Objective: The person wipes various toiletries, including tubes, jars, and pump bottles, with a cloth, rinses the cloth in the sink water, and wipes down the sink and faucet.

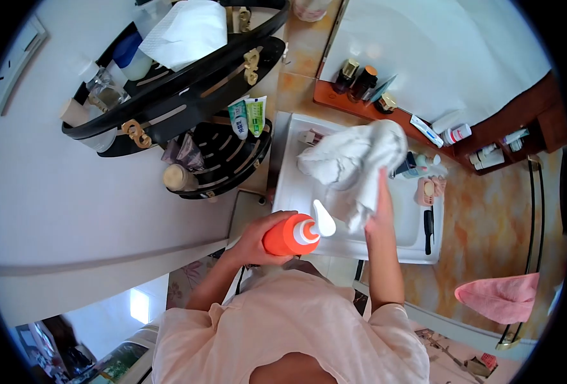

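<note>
My left hand [252, 242] is wrapped round an orange pump bottle [283, 236] with a white collar and a white spout. The bottle is tilted, its pump top facing the sink. In my right hand [379, 211] is a bunched white towel [347, 157], gripped at its side and hanging over the white washbasin [402, 255]. The fingers of that hand are blurred and partly covered by the towel. Bottle and towel are a little apart, and the towel hides much of the basin.
Black corner shelves [187, 96] on the left bear tubes, jars and tissue. Cosmetic bottles [362, 83] line a wooden ledge below the mirror. A black comb [429, 230] and a soap box [426, 191] lie at the basin's right. A pink towel [504, 297] hangs from a rail.
</note>
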`<state>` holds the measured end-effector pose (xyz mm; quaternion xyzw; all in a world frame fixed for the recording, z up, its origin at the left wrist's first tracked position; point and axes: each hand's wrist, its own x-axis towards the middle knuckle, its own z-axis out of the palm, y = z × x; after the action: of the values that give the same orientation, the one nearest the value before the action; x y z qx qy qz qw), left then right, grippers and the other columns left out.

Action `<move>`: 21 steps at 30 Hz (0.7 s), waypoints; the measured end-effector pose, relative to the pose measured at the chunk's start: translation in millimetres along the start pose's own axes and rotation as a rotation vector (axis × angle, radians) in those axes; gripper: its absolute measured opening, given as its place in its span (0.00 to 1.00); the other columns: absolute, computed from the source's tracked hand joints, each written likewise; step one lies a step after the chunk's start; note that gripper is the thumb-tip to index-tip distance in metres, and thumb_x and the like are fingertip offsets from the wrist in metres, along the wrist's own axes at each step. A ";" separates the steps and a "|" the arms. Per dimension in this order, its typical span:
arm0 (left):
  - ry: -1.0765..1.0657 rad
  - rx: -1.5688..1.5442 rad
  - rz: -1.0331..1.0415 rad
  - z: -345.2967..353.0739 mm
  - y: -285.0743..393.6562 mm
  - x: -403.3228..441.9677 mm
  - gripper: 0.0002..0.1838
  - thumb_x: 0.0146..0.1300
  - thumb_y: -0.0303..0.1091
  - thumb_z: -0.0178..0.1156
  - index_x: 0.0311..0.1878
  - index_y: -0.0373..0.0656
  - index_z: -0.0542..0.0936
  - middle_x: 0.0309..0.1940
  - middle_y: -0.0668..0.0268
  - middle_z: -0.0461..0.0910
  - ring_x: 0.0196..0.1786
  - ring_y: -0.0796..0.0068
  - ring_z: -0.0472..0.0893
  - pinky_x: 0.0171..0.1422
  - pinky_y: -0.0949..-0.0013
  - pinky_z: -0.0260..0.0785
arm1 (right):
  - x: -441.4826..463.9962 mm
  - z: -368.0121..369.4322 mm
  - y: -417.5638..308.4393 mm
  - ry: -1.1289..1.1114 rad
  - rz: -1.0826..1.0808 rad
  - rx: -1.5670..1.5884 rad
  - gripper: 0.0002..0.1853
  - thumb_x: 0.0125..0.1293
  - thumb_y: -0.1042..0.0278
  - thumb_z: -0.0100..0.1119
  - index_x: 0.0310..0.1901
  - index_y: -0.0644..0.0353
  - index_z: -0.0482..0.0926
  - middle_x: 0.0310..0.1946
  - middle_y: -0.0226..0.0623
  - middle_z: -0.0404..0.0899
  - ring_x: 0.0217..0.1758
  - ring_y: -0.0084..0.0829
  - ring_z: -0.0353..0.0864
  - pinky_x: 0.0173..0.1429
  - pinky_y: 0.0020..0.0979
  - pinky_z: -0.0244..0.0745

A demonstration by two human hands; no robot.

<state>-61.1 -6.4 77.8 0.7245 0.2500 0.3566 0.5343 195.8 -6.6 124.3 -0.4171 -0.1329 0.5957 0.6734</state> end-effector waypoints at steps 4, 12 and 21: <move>-0.053 -0.081 -0.052 -3.5 -5.8 -3.1 0.43 0.34 0.35 0.74 0.59 0.41 0.68 0.51 0.62 0.75 0.53 0.69 0.75 0.57 0.65 0.67 | -28.7 -6.6 -4.9 -0.235 -0.053 -0.236 0.30 0.59 0.55 0.61 0.59 0.63 0.65 0.47 0.36 0.75 0.47 0.30 0.76 0.51 0.32 0.73; -0.115 -0.032 -0.153 5.4 1.2 6.4 0.35 0.36 0.35 0.71 0.53 0.39 0.72 0.41 0.61 0.78 0.45 0.69 0.78 0.52 0.66 0.68 | -26.3 45.5 -4.3 -0.314 -0.087 -0.475 0.23 0.59 0.65 0.61 0.54 0.65 0.70 0.45 0.33 0.76 0.46 0.22 0.76 0.51 0.27 0.72; 0.181 -0.859 -0.247 31.3 -40.1 -3.5 0.33 0.64 0.44 0.53 0.68 0.41 0.56 0.59 0.65 0.66 0.59 0.77 0.67 0.63 0.68 0.60 | -9.4 -6.1 37.5 -0.228 -0.292 -0.520 0.28 0.62 0.59 0.57 0.61 0.60 0.62 0.52 0.39 0.71 0.54 0.32 0.72 0.58 0.36 0.68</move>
<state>-38.0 -15.4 33.2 0.3678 0.2099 0.4234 0.8009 171.6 -19.8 96.5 -0.4821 -0.4140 0.4816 0.6035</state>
